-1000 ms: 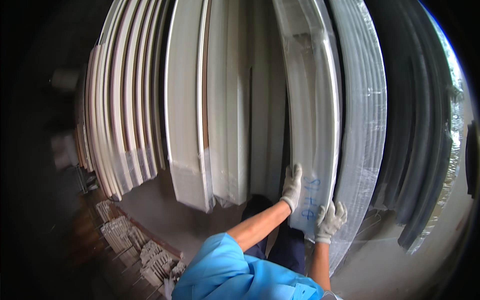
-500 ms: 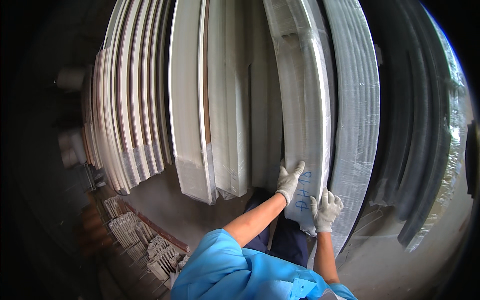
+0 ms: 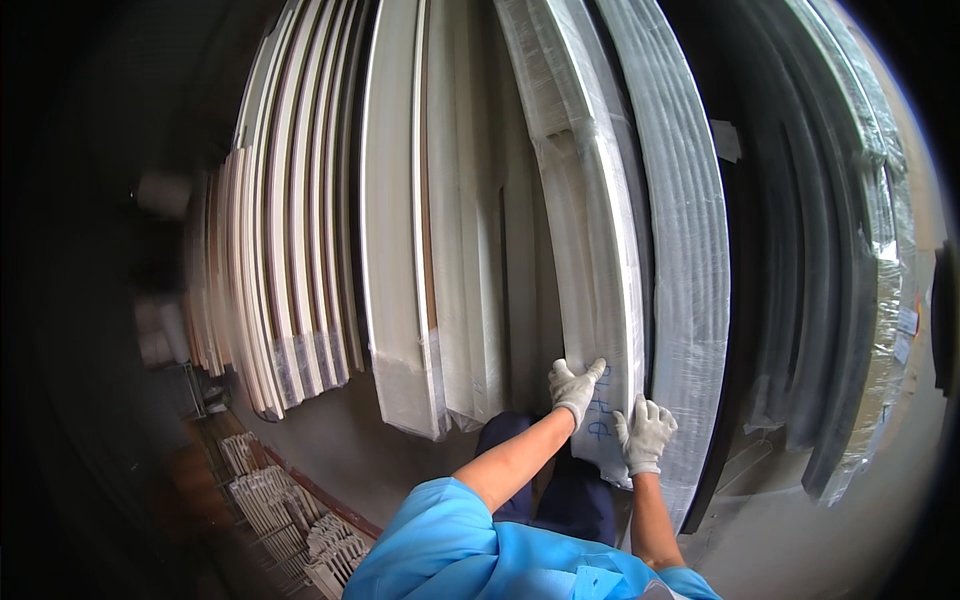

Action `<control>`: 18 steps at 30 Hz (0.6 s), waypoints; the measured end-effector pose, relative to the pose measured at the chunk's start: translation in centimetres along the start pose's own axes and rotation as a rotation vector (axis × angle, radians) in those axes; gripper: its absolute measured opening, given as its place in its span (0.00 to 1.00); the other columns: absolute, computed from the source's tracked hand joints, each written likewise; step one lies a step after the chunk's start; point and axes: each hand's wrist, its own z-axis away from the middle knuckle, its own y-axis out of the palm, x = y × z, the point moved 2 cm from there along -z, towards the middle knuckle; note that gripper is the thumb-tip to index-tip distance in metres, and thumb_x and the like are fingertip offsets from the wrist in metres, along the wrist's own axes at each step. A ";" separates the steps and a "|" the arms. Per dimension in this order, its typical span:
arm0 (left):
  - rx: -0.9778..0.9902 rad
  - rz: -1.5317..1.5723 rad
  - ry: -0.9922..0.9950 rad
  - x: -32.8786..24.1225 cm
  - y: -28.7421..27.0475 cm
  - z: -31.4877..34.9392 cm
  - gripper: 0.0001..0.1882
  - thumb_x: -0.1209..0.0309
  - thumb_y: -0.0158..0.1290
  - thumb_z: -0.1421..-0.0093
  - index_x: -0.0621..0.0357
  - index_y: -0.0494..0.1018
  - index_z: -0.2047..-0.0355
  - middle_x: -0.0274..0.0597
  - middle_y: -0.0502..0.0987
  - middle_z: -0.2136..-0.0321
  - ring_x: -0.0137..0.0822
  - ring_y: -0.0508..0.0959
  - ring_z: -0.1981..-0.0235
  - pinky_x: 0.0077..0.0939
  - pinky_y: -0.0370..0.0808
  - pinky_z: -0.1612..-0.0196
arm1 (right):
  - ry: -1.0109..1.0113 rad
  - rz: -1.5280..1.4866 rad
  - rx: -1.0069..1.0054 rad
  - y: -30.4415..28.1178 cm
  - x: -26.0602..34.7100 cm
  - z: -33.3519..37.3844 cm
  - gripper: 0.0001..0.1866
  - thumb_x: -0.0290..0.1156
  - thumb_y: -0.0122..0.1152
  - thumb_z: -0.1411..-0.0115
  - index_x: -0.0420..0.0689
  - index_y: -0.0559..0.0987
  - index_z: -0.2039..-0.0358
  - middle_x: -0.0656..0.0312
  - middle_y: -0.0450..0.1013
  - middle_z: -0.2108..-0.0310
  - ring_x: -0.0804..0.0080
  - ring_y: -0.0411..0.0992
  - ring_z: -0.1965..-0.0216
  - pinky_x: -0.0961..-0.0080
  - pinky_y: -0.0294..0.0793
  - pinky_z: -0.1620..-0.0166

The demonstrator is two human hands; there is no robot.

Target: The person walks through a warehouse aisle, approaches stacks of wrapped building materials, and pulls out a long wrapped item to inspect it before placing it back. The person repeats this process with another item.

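Observation:
A long, pale bundle of strips [image 3: 592, 250] wrapped in clear film stretches away from me, with blue handwriting near its close end. My left hand [image 3: 575, 392], in a whitish work glove, grips the bundle's left edge, thumb spread over the top. On the opposite edge, slightly closer to me, my gloved right hand [image 3: 646, 436] has its fingers curled over the side. The undersides of both grips are hidden. Just right of it lies a wider grey film-wrapped bundle [image 3: 682, 250].
Several more long pieces run parallel on the left: a pale wrapped profile [image 3: 395, 220] and a stack of narrow brown-edged strips [image 3: 300, 220]. Dark lengths [image 3: 830, 250] lie far right. Short pale pieces [image 3: 270, 510] sit on a rack at lower left.
My view has shifted and tilted, so most of the scene sits lower in the picture. Both hands keep their hold near the same end of the pale bundle.

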 end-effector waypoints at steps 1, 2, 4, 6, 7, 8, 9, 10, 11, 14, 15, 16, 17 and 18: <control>0.019 -0.005 -0.013 -0.1 0.0 -0.1 0.46 0.45 0.67 0.52 0.64 0.63 0.44 0.59 0.65 0.44 0.54 0.68 0.42 0.42 0.69 0.41 | 0.012 -0.013 0.012 -0.1 0.0 0.0 0.31 0.58 0.59 0.44 0.47 0.75 0.49 0.61 0.72 0.58 0.57 0.67 0.55 0.54 0.60 0.48; 0.011 -0.011 -0.010 -0.1 0.0 -0.1 0.46 0.45 0.67 0.52 0.64 0.63 0.44 0.59 0.66 0.44 0.53 0.68 0.42 0.41 0.69 0.41 | 0.019 -0.022 0.031 -0.1 0.0 0.0 0.31 0.57 0.60 0.44 0.46 0.75 0.49 0.60 0.72 0.58 0.57 0.67 0.55 0.54 0.60 0.48; 0.013 -0.024 -0.029 0.0 0.0 -0.3 0.46 0.45 0.67 0.52 0.65 0.63 0.43 0.59 0.66 0.44 0.53 0.68 0.41 0.40 0.68 0.40 | 0.020 -0.018 0.050 -0.2 0.0 0.0 0.31 0.56 0.60 0.44 0.46 0.75 0.49 0.59 0.72 0.57 0.56 0.67 0.54 0.54 0.60 0.48; 0.046 -0.001 -0.036 0.2 0.0 -0.6 0.47 0.44 0.66 0.52 0.65 0.62 0.43 0.59 0.65 0.43 0.52 0.67 0.40 0.40 0.67 0.39 | 0.009 0.006 0.028 -0.2 0.2 0.1 0.31 0.56 0.60 0.44 0.46 0.75 0.49 0.60 0.72 0.58 0.56 0.67 0.55 0.54 0.60 0.48; 0.058 0.000 -0.044 0.3 0.0 -0.7 0.47 0.44 0.66 0.52 0.65 0.62 0.43 0.59 0.65 0.42 0.52 0.67 0.40 0.40 0.67 0.39 | 0.022 -0.003 0.057 -0.2 0.2 0.1 0.31 0.56 0.60 0.44 0.46 0.75 0.49 0.60 0.72 0.58 0.56 0.67 0.55 0.54 0.60 0.48; 0.078 -0.010 -0.053 0.4 0.0 -0.8 0.48 0.44 0.66 0.52 0.64 0.62 0.42 0.59 0.65 0.41 0.52 0.66 0.39 0.40 0.67 0.39 | 0.031 -0.009 0.064 -0.2 0.2 0.1 0.31 0.56 0.60 0.44 0.46 0.75 0.48 0.60 0.72 0.58 0.56 0.67 0.55 0.54 0.60 0.48; 0.097 -0.020 -0.055 0.5 0.0 -0.9 0.48 0.43 0.66 0.52 0.64 0.61 0.42 0.59 0.64 0.41 0.52 0.66 0.38 0.40 0.66 0.38 | 0.035 -0.016 0.063 -0.2 0.2 0.1 0.31 0.57 0.60 0.44 0.46 0.75 0.48 0.60 0.72 0.58 0.56 0.67 0.55 0.54 0.60 0.48; 0.108 -0.021 -0.034 0.4 -0.1 -1.1 0.49 0.43 0.66 0.53 0.64 0.61 0.41 0.59 0.64 0.40 0.52 0.65 0.38 0.40 0.66 0.38 | 0.032 -0.009 0.040 -0.2 0.3 0.1 0.32 0.57 0.60 0.45 0.47 0.75 0.49 0.60 0.72 0.58 0.57 0.67 0.55 0.54 0.59 0.48; 0.124 -0.054 -0.055 0.3 -0.2 -1.2 0.54 0.41 0.65 0.53 0.64 0.57 0.37 0.58 0.61 0.37 0.51 0.62 0.35 0.40 0.64 0.36 | 0.028 -0.002 0.014 -0.3 0.3 0.1 0.32 0.58 0.61 0.46 0.47 0.75 0.49 0.61 0.72 0.59 0.57 0.67 0.55 0.54 0.59 0.48; 0.264 -0.007 -0.145 -0.6 -0.5 -2.2 0.59 0.37 0.63 0.53 0.65 0.52 0.33 0.57 0.59 0.35 0.49 0.59 0.33 0.39 0.63 0.36 | 0.032 -0.011 -0.014 -0.5 0.3 0.1 0.33 0.58 0.62 0.48 0.48 0.75 0.49 0.61 0.72 0.60 0.58 0.67 0.55 0.54 0.58 0.48; 0.244 -0.160 -0.148 -1.1 -0.7 -2.7 0.56 0.34 0.59 0.49 0.67 0.56 0.35 0.58 0.62 0.37 0.47 0.64 0.35 0.38 0.61 0.35 | 0.040 -0.024 -0.012 -0.6 0.2 0.1 0.33 0.58 0.63 0.48 0.47 0.76 0.49 0.61 0.72 0.60 0.58 0.67 0.55 0.54 0.58 0.48; 0.288 -0.038 -0.123 -1.8 -0.9 -3.4 0.59 0.30 0.56 0.51 0.68 0.56 0.35 0.57 0.62 0.37 0.47 0.64 0.36 0.40 0.62 0.36 | 0.048 -0.037 -0.006 -0.6 0.1 0.2 0.33 0.58 0.63 0.48 0.47 0.76 0.49 0.61 0.72 0.60 0.58 0.67 0.55 0.54 0.58 0.48; 0.380 0.039 -0.151 -2.4 -0.9 -4.1 0.62 0.26 0.53 0.54 0.69 0.56 0.35 0.57 0.62 0.36 0.47 0.64 0.36 0.41 0.63 0.36 | 0.047 -0.038 -0.022 -0.7 0.1 0.2 0.33 0.58 0.63 0.49 0.47 0.76 0.50 0.61 0.71 0.60 0.59 0.67 0.56 0.54 0.59 0.48; 0.474 0.113 -0.186 -3.1 -0.9 -4.9 0.65 0.22 0.50 0.56 0.70 0.56 0.36 0.56 0.62 0.36 0.47 0.64 0.36 0.42 0.64 0.37 | 0.045 -0.047 -0.024 -0.7 0.1 0.2 0.33 0.58 0.64 0.50 0.47 0.76 0.50 0.61 0.71 0.60 0.59 0.67 0.56 0.54 0.59 0.48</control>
